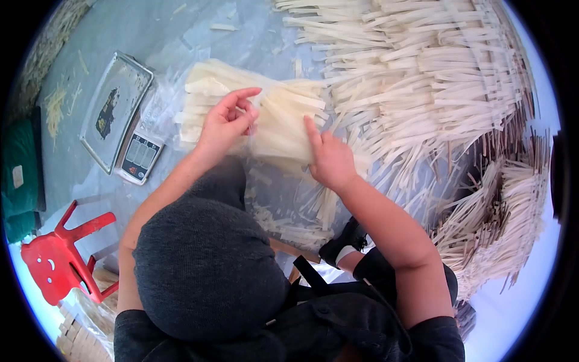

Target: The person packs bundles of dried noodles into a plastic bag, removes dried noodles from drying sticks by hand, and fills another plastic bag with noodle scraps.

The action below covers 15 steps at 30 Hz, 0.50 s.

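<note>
A clear plastic bag [211, 81] lies in front of me with a bundle of pale, flat dried noodles [283, 120] partly inside it. The noodles' loose ends stick out to the right. My left hand [230, 119] is over the bag's edge, index finger stretched out. Its thumb and other fingers are curled together and seem to pinch the film. On the right end of the bundle, my right hand [332, 158] presses with a straight index finger. Its other fingers are loosely bent, and its underside is hidden.
A digital scale [140, 158] with a worn metal pan [114, 114] stands at left. Large piles of flat noodles [422, 72] spread across the right. A red plastic stool [51, 265] is at lower left, below a green bag [18, 175]. Noodle scraps [54, 108] lie on the sheet.
</note>
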Motion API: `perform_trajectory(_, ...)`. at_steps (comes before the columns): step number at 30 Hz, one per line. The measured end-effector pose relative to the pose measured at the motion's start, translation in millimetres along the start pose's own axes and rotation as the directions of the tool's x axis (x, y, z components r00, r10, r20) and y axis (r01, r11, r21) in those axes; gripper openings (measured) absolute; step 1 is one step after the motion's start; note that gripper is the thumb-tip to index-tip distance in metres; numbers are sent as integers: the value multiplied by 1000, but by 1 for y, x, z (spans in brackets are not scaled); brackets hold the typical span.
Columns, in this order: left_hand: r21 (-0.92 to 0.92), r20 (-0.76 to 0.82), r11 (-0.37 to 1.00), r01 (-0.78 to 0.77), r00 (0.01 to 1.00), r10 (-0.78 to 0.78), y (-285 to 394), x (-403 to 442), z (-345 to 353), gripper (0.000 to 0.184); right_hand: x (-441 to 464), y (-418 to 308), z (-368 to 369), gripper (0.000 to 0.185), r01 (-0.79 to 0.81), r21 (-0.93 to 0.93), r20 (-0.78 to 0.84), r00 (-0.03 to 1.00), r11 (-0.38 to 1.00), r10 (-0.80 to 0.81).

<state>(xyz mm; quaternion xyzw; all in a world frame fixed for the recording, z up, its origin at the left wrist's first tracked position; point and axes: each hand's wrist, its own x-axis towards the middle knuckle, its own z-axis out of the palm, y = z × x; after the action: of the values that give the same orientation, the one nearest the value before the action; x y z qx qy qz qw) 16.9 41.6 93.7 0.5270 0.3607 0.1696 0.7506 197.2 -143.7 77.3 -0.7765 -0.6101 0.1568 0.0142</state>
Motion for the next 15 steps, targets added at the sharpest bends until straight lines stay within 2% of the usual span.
perform_trajectory(2, 6, 96, 998, -67, 993, 66, -20, -1, -4, 43, -4, 1, 13, 102, -30, -7, 56, 998, 1000, 30)
perform_trajectory(3, 7, 91, 998, -61, 994, 60, -27, -4, -5, 43, -5, 0, 17, 96, 13, -43, 71, 997, 999, -10)
perform_trajectory(6, 244, 219, 966, -88, 975, 33, -38, -11, -9, 39, 3, -2, 5, 88, 100, -76, 85, 992, 992, -94)
perform_trajectory(8, 278, 232, 956, -94, 972, 28, -32, -15, -8, 38, 17, -2, -13, 85, 136, -78, 87, 988, 988, -129)
perform_trajectory(10, 307, 248, 945, -113, 968, 35, -27, -16, -5, 37, 35, 1, -25, 79, 169, -66, 14, 986, 983, -168)
perform_trajectory(12, 468, 309, 863, -192, 950, 44, -24, -21, -1, 37, 48, 10, -21, 74, 172, -95, -31, 984, 981, -176)
perform_trajectory(13, 469, 306, 862, -193, 951, 47, -30, -21, -3, 37, 53, 12, -18, 69, 177, -122, -76, 979, 977, -187)
perform_trajectory(15, 379, 335, 904, -197, 940, 65, -41, -19, -3, 38, 58, 15, -13, 65, 170, -125, -60, 982, 978, -178)
